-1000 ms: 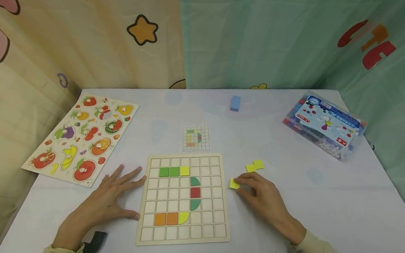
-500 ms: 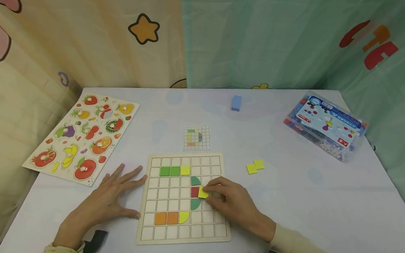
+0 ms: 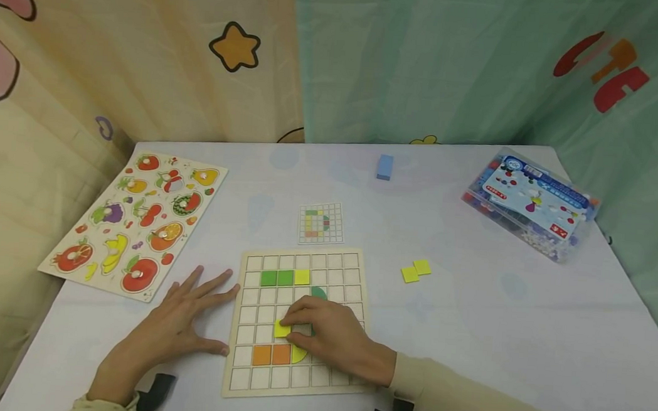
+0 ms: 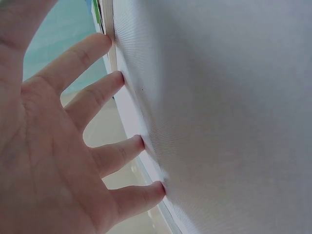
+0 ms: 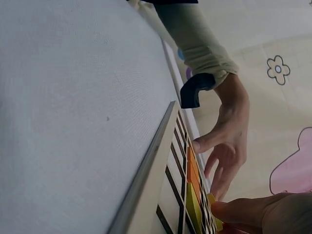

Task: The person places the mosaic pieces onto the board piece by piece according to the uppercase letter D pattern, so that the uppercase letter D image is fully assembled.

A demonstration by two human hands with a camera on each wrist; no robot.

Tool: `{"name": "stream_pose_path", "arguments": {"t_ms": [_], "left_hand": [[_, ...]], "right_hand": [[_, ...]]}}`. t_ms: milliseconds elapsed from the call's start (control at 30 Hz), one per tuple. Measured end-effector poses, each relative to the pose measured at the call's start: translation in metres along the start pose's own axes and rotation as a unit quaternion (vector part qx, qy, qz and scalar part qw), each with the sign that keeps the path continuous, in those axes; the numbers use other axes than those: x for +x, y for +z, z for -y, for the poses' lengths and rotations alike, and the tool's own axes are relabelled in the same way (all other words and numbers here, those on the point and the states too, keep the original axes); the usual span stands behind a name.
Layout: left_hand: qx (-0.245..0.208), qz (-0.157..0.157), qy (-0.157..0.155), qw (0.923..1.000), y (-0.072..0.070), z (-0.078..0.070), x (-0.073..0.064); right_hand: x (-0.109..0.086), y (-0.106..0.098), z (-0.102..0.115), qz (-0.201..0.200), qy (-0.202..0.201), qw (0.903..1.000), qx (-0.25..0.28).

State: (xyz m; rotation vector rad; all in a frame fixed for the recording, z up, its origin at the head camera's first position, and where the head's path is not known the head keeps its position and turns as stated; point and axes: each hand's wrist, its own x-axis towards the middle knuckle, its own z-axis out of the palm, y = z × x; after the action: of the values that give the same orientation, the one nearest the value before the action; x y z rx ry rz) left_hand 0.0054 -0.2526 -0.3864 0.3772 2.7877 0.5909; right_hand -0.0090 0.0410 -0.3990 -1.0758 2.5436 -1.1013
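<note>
My right hand [image 3: 335,335] pinches a yellow square tile [image 3: 280,330] between thumb and fingers over the wooden grid board [image 3: 230,375], just above the orange tiles [image 3: 271,355]. Whether the tile touches its cell I cannot tell. Spread wide, my left hand [image 3: 177,322] rests on the table, index finger and thumb against the board's left edge. Two green tiles [image 3: 276,278] and a yellow tile [image 3: 302,277] sit in an upper row. A teal quarter-circle [image 3: 318,291] and a yellow quarter-circle [image 3: 298,354] show beside my right hand, which hides the red tile.
Two loose yellow tiles [image 3: 416,271] lie right of the board. A small printed grid card [image 3: 321,224] is behind it. Farther off are a blue block [image 3: 385,167] and a clear plastic box [image 3: 533,202]; a fruit puzzle board [image 3: 135,225] lies at left.
My right hand has carried the yellow tile from the table right of the board leftward to the lower-middle cells, covering the red tile. My left hand has stayed at the board's edge.
</note>
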Motion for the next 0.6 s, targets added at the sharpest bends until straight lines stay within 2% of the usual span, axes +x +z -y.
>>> {"name": "stream_pose_path", "arguments": {"t_ms": [167,333,600], "left_hand": [[0.0,0.001,0.003,1.0,0.0,0.0,0.0],[0.002,0.001,0.008,1.0,-0.001,0.001,-0.001],[-0.004,0.0,0.006,1.0,-0.001,0.001,-0.001]], "right_hand": [[0.009,0.008,0.003,0.018,-0.02,0.9996,-0.013],[0.016,0.015,0.007,0.028,-0.035,0.9978,-0.048],[0.019,0.02,0.013,0.035,-0.065,0.996,-0.049]]}}
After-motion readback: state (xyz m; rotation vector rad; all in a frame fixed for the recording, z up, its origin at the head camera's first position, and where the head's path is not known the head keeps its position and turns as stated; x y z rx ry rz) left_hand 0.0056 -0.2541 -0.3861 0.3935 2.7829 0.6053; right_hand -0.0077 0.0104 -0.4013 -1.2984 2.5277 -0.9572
